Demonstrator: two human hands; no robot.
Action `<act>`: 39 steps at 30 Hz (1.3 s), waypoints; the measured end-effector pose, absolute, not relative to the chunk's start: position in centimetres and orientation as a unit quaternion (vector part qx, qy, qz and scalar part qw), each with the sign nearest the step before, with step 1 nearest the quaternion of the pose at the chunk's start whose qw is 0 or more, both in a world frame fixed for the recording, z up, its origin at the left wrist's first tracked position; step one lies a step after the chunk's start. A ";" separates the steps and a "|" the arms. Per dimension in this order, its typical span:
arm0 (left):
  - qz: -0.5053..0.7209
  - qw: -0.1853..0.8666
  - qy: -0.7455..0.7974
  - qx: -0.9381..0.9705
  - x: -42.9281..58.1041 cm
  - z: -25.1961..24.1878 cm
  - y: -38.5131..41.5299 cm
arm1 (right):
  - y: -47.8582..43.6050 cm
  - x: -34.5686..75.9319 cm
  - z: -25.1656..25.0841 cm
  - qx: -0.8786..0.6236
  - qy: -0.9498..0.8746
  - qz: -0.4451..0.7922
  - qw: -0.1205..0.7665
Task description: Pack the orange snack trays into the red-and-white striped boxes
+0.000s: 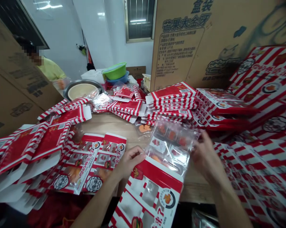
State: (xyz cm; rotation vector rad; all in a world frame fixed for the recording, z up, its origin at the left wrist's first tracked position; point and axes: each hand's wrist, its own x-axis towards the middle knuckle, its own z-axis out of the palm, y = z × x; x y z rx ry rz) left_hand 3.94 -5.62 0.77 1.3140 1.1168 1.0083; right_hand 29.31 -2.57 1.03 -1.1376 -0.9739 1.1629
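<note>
My left hand (131,161) pinches the upper left edge of a red-and-white striped windowed box (154,193), which is tilted in front of me. A clear compartment tray in plastic wrap (172,147), with orange and red pieces inside, is at the top edge of that box. How far its lower end goes in cannot be seen. At the tray's upper right side, my right hand (204,155) is closed on the crinkled wrap. Two similar windowed boxes (103,180) lie flat on the table to the left of my left hand.
Flattened or open striped boxes (48,139) pile up at left. Closed boxes stack at the back (171,95) and right (264,177). Large cardboard cartons (181,47) wall both sides. Behind are a metal bowl (66,91), green basin (115,72) and a person in yellow (50,69).
</note>
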 end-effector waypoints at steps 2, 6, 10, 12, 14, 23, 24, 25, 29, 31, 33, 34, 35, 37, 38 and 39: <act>0.442 0.532 0.465 0.553 4.0 0.9 -5.6 | -1.7 29.3 1.7 -0.507 -0.399 0.418 0.640; 0.510 0.471 0.474 0.542 4.1 0.5 -5.7 | -2.2 28.6 2.5 -0.504 -0.540 0.462 0.491; 0.536 0.474 0.485 0.503 3.9 0.3 -6.0 | -5.0 26.4 2.1 -0.341 -0.652 0.597 0.320; 0.514 0.475 0.510 0.500 3.8 0.5 -6.3 | -6.1 25.2 1.7 -0.304 -0.630 0.647 0.304; 0.485 0.456 0.549 0.506 3.2 0.8 -6.4 | -6.6 24.1 1.4 -0.327 -0.570 0.697 0.287; 0.398 0.075 0.755 0.515 -7.6 -0.4 -11.8 | 1.4 18.4 1.5 -0.410 -0.442 0.673 0.427; 0.388 0.086 0.767 0.504 -8.4 -1.1 -13.3 | 2.5 17.1 1.2 -0.404 -0.457 0.675 0.415; 0.377 0.106 0.778 0.490 -8.7 -1.7 -14.8 | 3.4 15.8 0.7 -0.399 -0.476 0.677 0.395; 0.348 0.188 0.810 0.432 -7.8 -4.5 -18.8 | 5.0 11.0 -1.9 -0.404 -0.548 0.671 0.295; 0.349 0.213 0.804 0.432 -6.9 -5.7 -19.2 | 5.0 10.2 -3.1 -0.410 -0.584 0.655 0.250; 0.344 0.238 0.788 0.451 -6.3 -6.4 -18.9 | 5.1 10.5 -3.6 -0.419 -0.612 0.634 0.219; 0.336 0.244 0.780 0.468 -6.1 -6.7 -18.6 | 5.2 10.9 -3.6 -0.426 -0.624 0.621 0.210; 0.324 0.244 0.774 0.486 -6.0 -6.8 -18.2 | 5.4 11.4 -3.6 -0.435 -0.633 0.607 0.203; 0.296 0.230 0.765 0.524 -6.1 -6.8 -17.5 | 5.7 12.4 -3.5 -0.454 -0.644 0.583 0.196; 0.287 0.217 0.764 0.536 -6.2 -6.7 -17.2 | 5.9 12.7 -3.5 -0.461 -0.647 0.575 0.192; 0.282 0.202 0.765 0.542 -6.4 -6.6 -16.8 | 5.9 13.0 -3.6 -0.466 -0.649 0.571 0.189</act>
